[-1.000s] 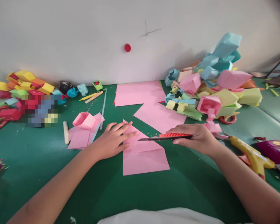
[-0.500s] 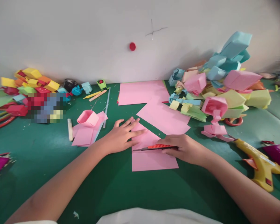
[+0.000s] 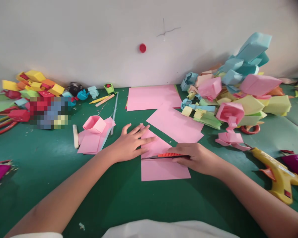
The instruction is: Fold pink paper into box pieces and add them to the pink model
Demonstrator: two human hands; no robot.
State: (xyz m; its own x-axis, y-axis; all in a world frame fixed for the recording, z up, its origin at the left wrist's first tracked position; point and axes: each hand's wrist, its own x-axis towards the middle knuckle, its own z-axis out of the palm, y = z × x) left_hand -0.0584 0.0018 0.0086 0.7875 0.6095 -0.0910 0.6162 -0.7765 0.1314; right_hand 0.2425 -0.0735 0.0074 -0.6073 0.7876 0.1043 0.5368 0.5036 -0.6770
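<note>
A pink sheet of paper [image 3: 164, 170] lies on the green table in front of me. My left hand [image 3: 129, 144] rests on the sheet's left side with its fingers spread. In my right hand [image 3: 200, 158] is an orange and black utility knife [image 3: 172, 154], held between thumb and fingers. Its long dark blade lies nearly level across the sheet and points left, the tip near the left edge beneath my left fingers. Just behind, a second pink sheet [image 3: 175, 124] sits at an angle.
More pink paper [image 3: 152, 97] is stacked near the wall. Folded paper pieces pile up on the left [image 3: 36, 86] and right [image 3: 238, 86]. A yellow glue gun [image 3: 279, 172] lies beside my right forearm. A pink paper box [image 3: 94, 124] stands on cut pieces by my left forearm.
The view has shifted slightly. Both hands, the utility knife and the sheet stay in nearly the same positions relative to one another.
</note>
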